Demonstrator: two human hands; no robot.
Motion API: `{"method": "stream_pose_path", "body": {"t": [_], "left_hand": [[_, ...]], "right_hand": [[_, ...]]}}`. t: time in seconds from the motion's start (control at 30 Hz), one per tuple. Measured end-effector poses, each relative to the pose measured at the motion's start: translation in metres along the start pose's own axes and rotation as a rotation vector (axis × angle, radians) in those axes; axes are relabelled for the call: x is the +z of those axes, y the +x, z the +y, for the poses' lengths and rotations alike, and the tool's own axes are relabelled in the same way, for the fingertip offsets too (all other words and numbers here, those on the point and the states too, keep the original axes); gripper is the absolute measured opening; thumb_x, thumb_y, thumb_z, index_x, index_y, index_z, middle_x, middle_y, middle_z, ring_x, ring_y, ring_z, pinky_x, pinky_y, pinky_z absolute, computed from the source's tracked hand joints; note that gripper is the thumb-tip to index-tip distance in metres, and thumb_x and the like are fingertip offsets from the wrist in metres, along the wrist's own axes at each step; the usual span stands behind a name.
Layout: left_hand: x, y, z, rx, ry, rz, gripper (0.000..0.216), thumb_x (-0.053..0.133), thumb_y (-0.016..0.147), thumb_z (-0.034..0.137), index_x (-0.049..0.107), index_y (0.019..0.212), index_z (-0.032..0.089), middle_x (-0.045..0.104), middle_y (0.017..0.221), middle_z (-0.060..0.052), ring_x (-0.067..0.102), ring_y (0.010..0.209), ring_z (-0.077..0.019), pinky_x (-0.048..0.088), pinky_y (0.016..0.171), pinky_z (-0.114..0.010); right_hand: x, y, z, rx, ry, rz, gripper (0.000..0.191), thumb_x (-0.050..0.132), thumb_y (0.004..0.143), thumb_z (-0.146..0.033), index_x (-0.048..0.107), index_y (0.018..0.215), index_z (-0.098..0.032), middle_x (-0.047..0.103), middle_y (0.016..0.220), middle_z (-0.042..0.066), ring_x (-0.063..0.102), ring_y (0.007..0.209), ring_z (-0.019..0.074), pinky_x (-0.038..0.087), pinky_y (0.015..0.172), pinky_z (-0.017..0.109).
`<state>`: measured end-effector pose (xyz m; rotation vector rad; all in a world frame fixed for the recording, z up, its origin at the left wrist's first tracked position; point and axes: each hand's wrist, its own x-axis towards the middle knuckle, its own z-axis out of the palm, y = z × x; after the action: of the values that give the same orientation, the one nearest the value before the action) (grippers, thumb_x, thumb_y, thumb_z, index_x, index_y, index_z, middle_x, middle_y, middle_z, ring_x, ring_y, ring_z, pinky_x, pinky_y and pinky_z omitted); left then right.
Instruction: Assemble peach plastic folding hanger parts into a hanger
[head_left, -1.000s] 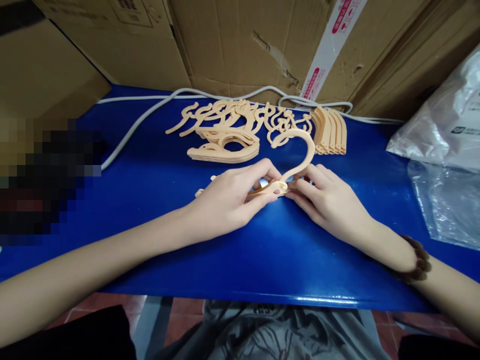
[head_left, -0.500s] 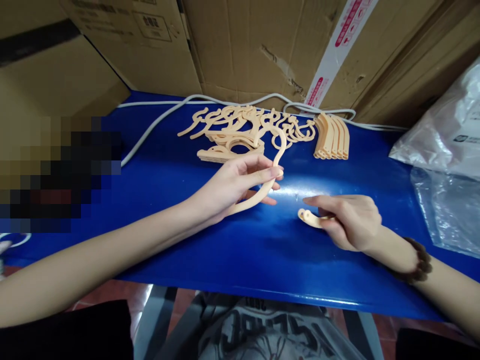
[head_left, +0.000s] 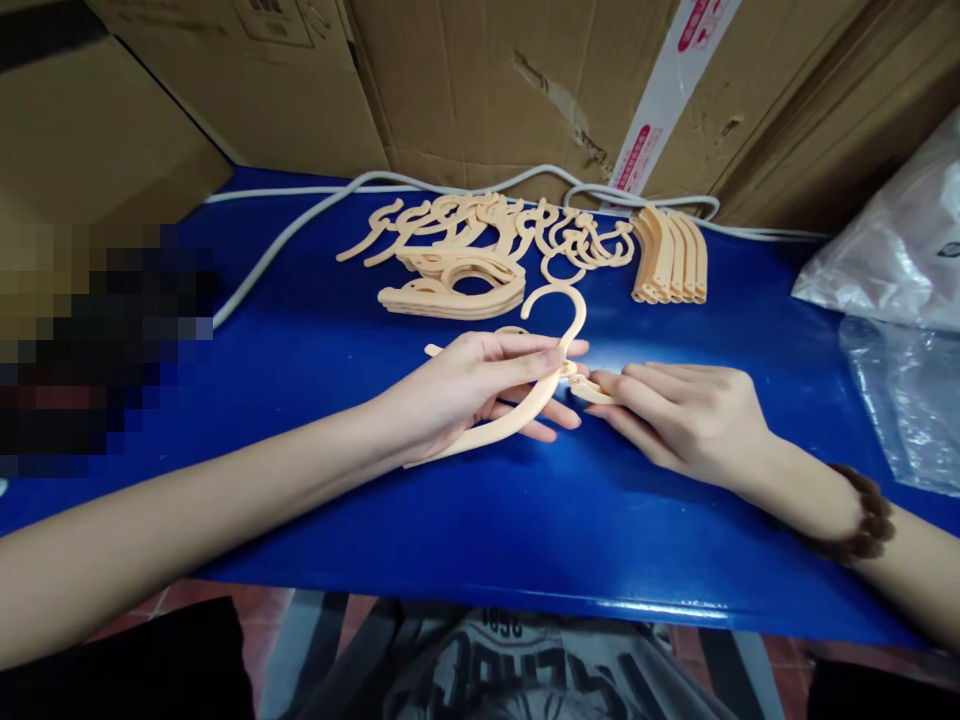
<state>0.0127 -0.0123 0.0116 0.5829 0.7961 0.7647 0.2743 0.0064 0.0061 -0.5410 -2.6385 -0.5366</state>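
Between the thumb and fingers of my left hand is a beige plastic hanger piece, a curved arm with a hook on top. The hook points up and curls to the left. My right hand pinches a smaller beige hanger arm, much of it covered by the fingers. Its free end is at the joint below the hook, close to my left fingertips; whether the two pieces touch I cannot tell. Both hands are above the blue table.
Behind my hands lie a stack of folded beige hangers, loose hook pieces and a row of curved arms. A white cable runs along the cardboard boxes. Clear plastic bags lie on the right.
My right hand has moved left, bringing the small hanger arm up to the joint of the hook piece. My left hand still holds the hook piece, with the hook now more fully in view.
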Motion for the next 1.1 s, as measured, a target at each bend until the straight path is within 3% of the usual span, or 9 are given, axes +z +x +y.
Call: {"method": "stream_pose_path", "body": {"t": [0.27, 0.57, 0.73, 0.93, 1.1], "left_hand": [[-0.0019, -0.0025, 0.0032, 0.006, 0.052, -0.024, 0.011, 0.08, 0.112, 0.015, 0.09, 0.114, 0.016, 0.09, 0.092, -0.002, 0.088, 0.069, -0.0149, 0.073, 0.06, -0.019], [-0.0046, -0.0039, 0.004, 0.0, 0.159, -0.043, 0.017, 0.08, 0.113, 0.016, 0.094, 0.109, 0.024, 0.087, 0.091, 0.001, 0.086, 0.073, -0.0115, 0.074, 0.063, -0.018], [-0.0069, -0.0026, 0.0042, 0.047, 0.215, -0.051, 0.006, 0.088, 0.109, 0.023, 0.094, 0.107, 0.023, 0.086, 0.091, 0.0, 0.084, 0.081, -0.0113, 0.075, 0.067, -0.018], [-0.0099, 0.0, 0.0043, 0.074, 0.268, -0.072, 0.003, 0.093, 0.102, 0.021, 0.093, 0.103, 0.024, 0.084, 0.088, 0.003, 0.082, 0.078, -0.0106, 0.073, 0.065, -0.016], [-0.0093, -0.002, 0.0028, 0.115, 0.35, -0.034, 0.019, 0.103, 0.09, 0.026, 0.091, 0.105, 0.021, 0.084, 0.088, 0.002, 0.082, 0.081, -0.0136, 0.07, 0.063, -0.015]], "right_hand": [[0.0013, -0.0007, -0.003, 0.038, -0.001, -0.003, 0.033, 0.052, 0.126, -0.031, 0.08, 0.116, -0.016, 0.075, 0.078, -0.002, 0.07, 0.067, 0.0117, 0.048, 0.064, 0.026], [0.0008, -0.0043, -0.0026, 0.101, -0.07, -0.021, 0.031, 0.057, 0.124, -0.035, 0.085, 0.122, -0.022, 0.075, 0.077, -0.002, 0.067, 0.066, 0.0116, 0.044, 0.061, 0.028], [0.0004, 0.0013, -0.0046, 0.073, -0.063, 0.008, 0.038, 0.055, 0.125, -0.034, 0.084, 0.107, -0.02, 0.07, 0.072, -0.003, 0.061, 0.061, 0.0112, 0.041, 0.059, 0.029], [0.0005, 0.0023, -0.0066, 0.067, -0.035, -0.009, 0.039, 0.05, 0.127, -0.035, 0.085, 0.125, -0.019, 0.069, 0.072, -0.004, 0.061, 0.061, 0.0115, 0.04, 0.06, 0.027], [0.0015, -0.0018, -0.0071, 0.075, 0.027, -0.033, 0.04, 0.049, 0.127, -0.036, 0.084, 0.128, -0.016, 0.075, 0.078, -0.002, 0.064, 0.062, 0.0116, 0.042, 0.061, 0.028]]}}
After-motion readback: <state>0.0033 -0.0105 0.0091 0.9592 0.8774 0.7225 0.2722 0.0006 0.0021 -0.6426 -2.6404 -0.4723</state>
